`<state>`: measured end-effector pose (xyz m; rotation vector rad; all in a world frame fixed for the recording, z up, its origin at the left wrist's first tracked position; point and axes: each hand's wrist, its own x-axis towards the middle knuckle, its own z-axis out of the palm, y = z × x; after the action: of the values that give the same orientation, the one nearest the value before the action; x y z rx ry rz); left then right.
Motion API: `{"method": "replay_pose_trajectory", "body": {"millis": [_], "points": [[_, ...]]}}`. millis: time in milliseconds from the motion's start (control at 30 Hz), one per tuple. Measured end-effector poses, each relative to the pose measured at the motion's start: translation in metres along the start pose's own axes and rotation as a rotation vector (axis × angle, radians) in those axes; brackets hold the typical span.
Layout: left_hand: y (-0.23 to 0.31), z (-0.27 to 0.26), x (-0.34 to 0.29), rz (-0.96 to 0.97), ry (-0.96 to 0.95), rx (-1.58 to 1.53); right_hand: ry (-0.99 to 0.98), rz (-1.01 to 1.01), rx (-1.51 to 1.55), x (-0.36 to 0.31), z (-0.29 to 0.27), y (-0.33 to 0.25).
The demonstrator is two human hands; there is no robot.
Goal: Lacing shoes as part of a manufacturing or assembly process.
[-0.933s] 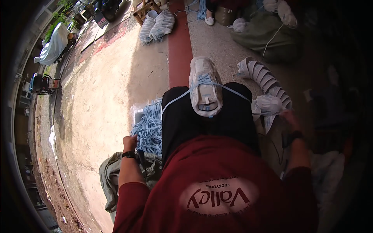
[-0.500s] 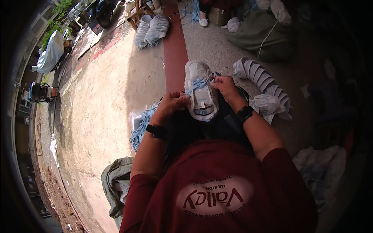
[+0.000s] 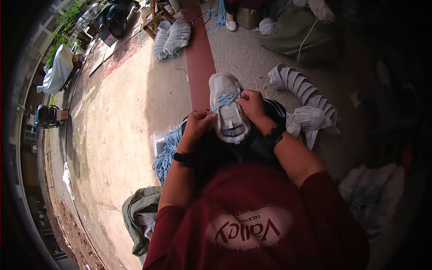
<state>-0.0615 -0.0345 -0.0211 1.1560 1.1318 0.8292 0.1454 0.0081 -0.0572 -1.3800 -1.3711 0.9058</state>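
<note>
A pale grey-white sneaker [image 3: 231,122] lies over my lap with its toe pointing away from me. Light blue shoelace [image 3: 226,100] crosses its throat in several rows. At the shoe's left edge my left hand [image 3: 200,125] is closed, thumb and finger pinched by the lace. On the opposite edge my right hand [image 3: 253,105] is also closed, its fingertips pinching the lace beside the eyelets. The fingers hide the lace ends. Beside my left knee hangs a bundle of light blue laces [image 3: 165,159].
A curved row of nested white shoe pieces [image 3: 300,83] lies right, near a white plastic bag [image 3: 310,119]. More stacked shoe pieces [image 3: 173,39] sit ahead, left of a red floor strip [image 3: 201,63]. A dark green sack [image 3: 301,38] and another person's foot [image 3: 231,25] are farther off.
My right hand has come down and inward from the shoe's upper right, against its lacing edge. My left hand stays at the left edge. The view has shifted slightly.
</note>
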Motion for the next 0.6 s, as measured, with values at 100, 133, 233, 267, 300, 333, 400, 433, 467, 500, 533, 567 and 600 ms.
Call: {"method": "replay_pose_trajectory", "body": {"millis": [100, 133, 233, 267, 300, 333, 400, 433, 467, 500, 533, 567, 600], "points": [[-0.004, 0.005, -0.007, -0.027, 0.076, -0.081, 0.11, -0.224, -0.325, -0.019, 0.008, -0.007], [0.005, 0.017, -0.011, -0.032, 0.082, -0.142, 0.122, -0.281, -0.422, -0.023, 0.005, -0.001], [0.003, 0.024, -0.009, 0.065, 0.089, -0.003, 0.013, -0.269, -0.465, -0.04, -0.001, -0.02], [0.003, 0.03, -0.006, 0.096, 0.116, 0.068, -0.004, -0.302, -0.478, -0.047, -0.002, -0.026], [-0.004, 0.03, 0.0, 0.115, 0.113, 0.068, -0.016, -0.294, -0.501, -0.051, 0.002, -0.026], [-0.017, 0.03, 0.009, 0.261, 0.173, 0.281, -0.029, -0.283, -0.524, -0.051, 0.004, -0.025], [-0.004, 0.044, 0.017, 0.426, 0.21, 0.492, -0.066, -0.352, -0.594, -0.044, 0.0, -0.025], [0.001, 0.048, 0.016, 0.352, 0.218, 0.685, -0.048, -0.31, -0.541, -0.043, 0.005, -0.018], [0.011, 0.053, 0.015, 0.276, 0.235, 0.878, -0.033, -0.274, -0.485, -0.04, 0.009, -0.013], [0.01, 0.056, 0.018, 0.276, 0.237, 0.917, -0.007, -0.307, -0.454, -0.038, 0.009, -0.009], [0.009, 0.058, 0.02, 0.291, 0.234, 0.916, 0.005, -0.314, -0.46, -0.036, 0.009, -0.004], [0.01, 0.061, 0.022, 0.298, 0.248, 1.02, 0.001, -0.317, -0.395, -0.035, 0.007, -0.003], [0.011, 0.064, 0.024, 0.301, 0.263, 1.124, -0.006, -0.319, -0.331, -0.034, 0.005, -0.002]]}}
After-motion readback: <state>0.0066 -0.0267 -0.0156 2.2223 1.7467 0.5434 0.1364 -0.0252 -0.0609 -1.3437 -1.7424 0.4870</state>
